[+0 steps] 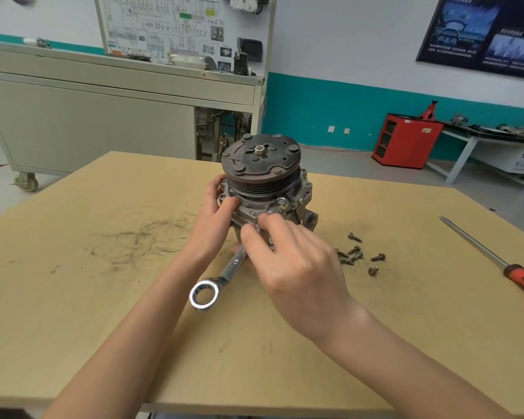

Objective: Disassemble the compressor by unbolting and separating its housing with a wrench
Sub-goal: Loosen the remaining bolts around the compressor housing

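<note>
On the table (103, 297), head view: compressor (260, 164) stands upright about mid-table, pulley (263, 184) face up, housing (248, 211) below it.

Left hand (217, 207) wraps the housing flange on the left side, fingers curled in under the pulley rim.

Right hand (294, 261) is clenched round the wrench (226, 275) mid-shank. Ring end points back toward the viewer. Far end sits at a bolt (281, 202) on the front-right of the flange. Can't tell if it's fully seated on the head; fingers hide part of it.

Loose bolts (356, 254) lie scattered just right of the compressor, so my read is most of the ring is out and this is a late one. Screwdriver (478, 251) lies well apart, near the right edge.

Doing this step well:
- Seat the wrench end square and full on the head before loading it.
- Grip is choked up, so leverage is low. That's fine for spinning a cracked bolt; if it's tight, slide toward the ring end.
- Keep the shank level with the flange, else it cams off and rounds the head.
- Body is tall and top-heavy. Left hand has to counter the torque or it will spin or tip.
- Keep left fingers out of the swing arc.
- No prying at the housing joint until every bolt is out.
</note>
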A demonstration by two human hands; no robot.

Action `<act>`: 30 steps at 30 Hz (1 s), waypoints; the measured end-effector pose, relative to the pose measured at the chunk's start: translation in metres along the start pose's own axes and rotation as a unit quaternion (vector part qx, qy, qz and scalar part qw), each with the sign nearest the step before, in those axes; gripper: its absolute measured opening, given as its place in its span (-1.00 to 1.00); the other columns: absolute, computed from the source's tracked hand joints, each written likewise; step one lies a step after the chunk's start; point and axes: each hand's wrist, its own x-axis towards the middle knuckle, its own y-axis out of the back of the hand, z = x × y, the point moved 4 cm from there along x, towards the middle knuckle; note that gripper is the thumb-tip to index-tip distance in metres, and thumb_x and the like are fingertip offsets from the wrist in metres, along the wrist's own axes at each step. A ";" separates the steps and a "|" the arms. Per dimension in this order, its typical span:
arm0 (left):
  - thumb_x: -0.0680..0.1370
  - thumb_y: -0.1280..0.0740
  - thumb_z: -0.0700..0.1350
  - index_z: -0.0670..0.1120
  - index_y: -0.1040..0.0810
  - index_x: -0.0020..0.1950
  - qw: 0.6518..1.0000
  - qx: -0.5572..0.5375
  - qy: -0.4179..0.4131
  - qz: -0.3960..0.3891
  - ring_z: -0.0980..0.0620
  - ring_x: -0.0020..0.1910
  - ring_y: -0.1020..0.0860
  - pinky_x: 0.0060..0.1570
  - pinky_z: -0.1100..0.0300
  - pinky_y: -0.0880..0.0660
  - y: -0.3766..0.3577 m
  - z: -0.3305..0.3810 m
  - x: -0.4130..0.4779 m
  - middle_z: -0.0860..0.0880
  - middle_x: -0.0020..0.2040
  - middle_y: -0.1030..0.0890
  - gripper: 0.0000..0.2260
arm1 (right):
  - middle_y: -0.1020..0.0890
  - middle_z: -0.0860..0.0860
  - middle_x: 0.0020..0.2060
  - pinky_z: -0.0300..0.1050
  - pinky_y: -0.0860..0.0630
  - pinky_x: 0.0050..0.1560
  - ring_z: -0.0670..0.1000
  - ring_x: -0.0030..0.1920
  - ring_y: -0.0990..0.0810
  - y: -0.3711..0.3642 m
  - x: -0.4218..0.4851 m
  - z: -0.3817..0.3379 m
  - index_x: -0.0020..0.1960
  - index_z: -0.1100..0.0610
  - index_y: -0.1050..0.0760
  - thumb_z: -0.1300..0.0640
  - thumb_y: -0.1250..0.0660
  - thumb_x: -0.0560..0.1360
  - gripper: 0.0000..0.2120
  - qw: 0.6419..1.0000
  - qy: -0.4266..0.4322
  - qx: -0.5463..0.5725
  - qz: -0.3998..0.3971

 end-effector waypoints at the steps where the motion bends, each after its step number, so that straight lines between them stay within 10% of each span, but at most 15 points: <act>1: 0.64 -0.13 -0.17 0.06 -0.22 0.42 1.000 0.002 0.000 0.000 0.38 0.02 -0.46 -0.08 0.53 -0.36 0.000 0.000 0.001 0.08 0.23 -0.44 -0.63 | -0.56 0.08 -0.35 -0.11 -0.48 -0.38 0.06 -0.40 -0.53 -0.001 0.001 0.001 -0.21 0.20 -0.61 0.24 -0.47 0.41 -0.95 1.000 -0.007 0.006 0.007; 9: 0.64 -0.13 -0.11 0.11 -0.21 0.46 1.000 -0.023 0.015 -0.009 0.27 0.11 -0.47 -0.02 0.39 -0.36 0.001 -0.003 -0.001 0.04 0.36 -0.42 -0.61 | -0.66 0.11 -0.06 -0.22 -0.53 0.05 -0.03 -0.02 -0.62 0.000 -0.031 0.057 -0.10 0.27 -0.62 0.28 -0.24 0.51 -0.82 0.937 -0.138 0.315 0.054; 14: 0.64 -0.12 -0.11 0.17 -0.20 0.42 1.000 -0.027 0.010 -0.011 0.38 0.09 -0.43 0.01 0.35 -0.37 0.001 -0.002 -0.001 0.10 0.33 -0.41 -0.63 | -0.66 0.09 0.01 -0.06 -0.58 -0.02 0.16 -0.06 -0.66 -0.035 -0.044 0.117 -0.12 0.10 -0.64 0.32 -0.09 0.51 -0.65 0.630 -0.351 0.692 -0.034; 16: 0.64 -0.11 -0.11 0.15 -0.20 0.44 1.000 -0.027 0.011 -0.009 0.34 0.11 -0.44 0.04 0.32 -0.38 0.000 -0.002 -0.001 0.08 0.35 -0.41 -0.62 | -0.66 0.11 0.03 -0.07 -0.59 -0.06 0.13 -0.10 -0.67 -0.050 -0.035 0.137 -0.13 0.11 -0.64 0.30 -0.07 0.52 -0.64 0.566 -0.364 0.733 -0.098; 26: 0.65 -0.11 -0.10 0.13 -0.18 0.48 0.999 -0.028 0.014 -0.014 0.47 0.02 -0.41 -0.15 0.55 -0.37 0.000 -0.002 -0.002 0.17 0.30 -0.37 -0.60 | -0.68 0.09 -0.34 -0.29 -0.57 -0.38 -0.04 -0.39 -0.66 -0.109 0.002 0.154 -0.25 0.16 -0.60 0.32 -0.01 0.58 -0.57 0.463 -0.425 0.761 -0.160; 30: 0.65 -0.10 -0.11 0.11 -0.19 0.48 0.999 -0.026 0.014 -0.012 0.47 0.00 -0.46 -0.13 0.51 -0.40 0.000 -0.003 -0.002 0.17 0.27 -0.40 -0.60 | -0.69 0.10 -0.31 -0.27 -0.58 -0.33 -0.01 -0.33 -0.68 -0.089 0.002 0.154 -0.14 0.25 -0.49 0.31 -0.03 0.61 -0.72 0.512 -0.441 0.729 -0.109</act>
